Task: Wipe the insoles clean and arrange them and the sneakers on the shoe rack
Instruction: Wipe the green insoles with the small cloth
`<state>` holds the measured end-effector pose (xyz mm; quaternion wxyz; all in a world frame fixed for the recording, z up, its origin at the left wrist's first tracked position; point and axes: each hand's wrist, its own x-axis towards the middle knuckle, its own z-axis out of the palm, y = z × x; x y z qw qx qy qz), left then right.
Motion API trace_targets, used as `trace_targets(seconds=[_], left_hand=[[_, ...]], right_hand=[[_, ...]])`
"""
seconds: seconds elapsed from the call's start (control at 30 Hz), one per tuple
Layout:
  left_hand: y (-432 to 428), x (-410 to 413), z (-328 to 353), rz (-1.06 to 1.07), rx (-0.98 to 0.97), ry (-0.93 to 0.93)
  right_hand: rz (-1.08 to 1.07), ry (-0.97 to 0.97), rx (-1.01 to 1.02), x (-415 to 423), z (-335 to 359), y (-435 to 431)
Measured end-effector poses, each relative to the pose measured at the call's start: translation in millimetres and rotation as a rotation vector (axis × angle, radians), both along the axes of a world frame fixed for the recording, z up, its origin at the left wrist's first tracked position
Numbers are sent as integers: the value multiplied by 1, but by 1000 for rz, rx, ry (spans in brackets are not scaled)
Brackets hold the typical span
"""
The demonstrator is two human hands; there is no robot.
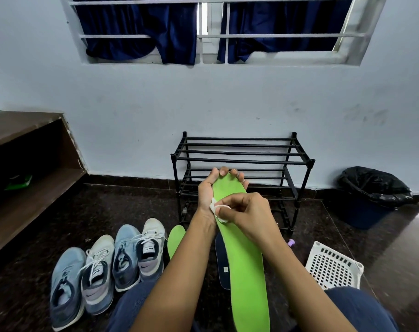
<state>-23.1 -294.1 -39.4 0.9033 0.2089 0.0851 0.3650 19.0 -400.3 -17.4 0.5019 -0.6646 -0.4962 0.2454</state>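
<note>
A long green insole (245, 267) stands up from my lap. My left hand (209, 188) grips its far tip, fingers curled over the top edge. My right hand (245, 212) pinches a small white wipe (217, 208) against the insole's upper part. A second green insole (175, 240) lies on the floor left of my left arm, and a dark insole (221, 264) lies partly hidden behind the green one. Several sneakers (108, 267), blue and white-grey, stand in a row at the lower left. The black shoe rack (242, 161) stands bare against the wall.
A white perforated basket (333, 269) sits at my right knee. A bin with a black liner (371, 195) stands at the right wall. A brown wooden shelf (29, 168) runs along the left. A small purple object (291, 242) lies by the rack's foot. The floor is dark stone.
</note>
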Motion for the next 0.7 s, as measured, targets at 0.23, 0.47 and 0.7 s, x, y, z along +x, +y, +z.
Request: trace_targets(seconds=[0.23,0.47,0.7], left_hand=[[-11,3,-2,-11,13,69],[-10,5,-7,-22,-22,176],[-6,-4,-1,0,-28,142]], right_hand=[[-205,-39,72,5,-3,16],[-328,-196,143,-4,-6,24],[-105,-28,3,6,-3,13]])
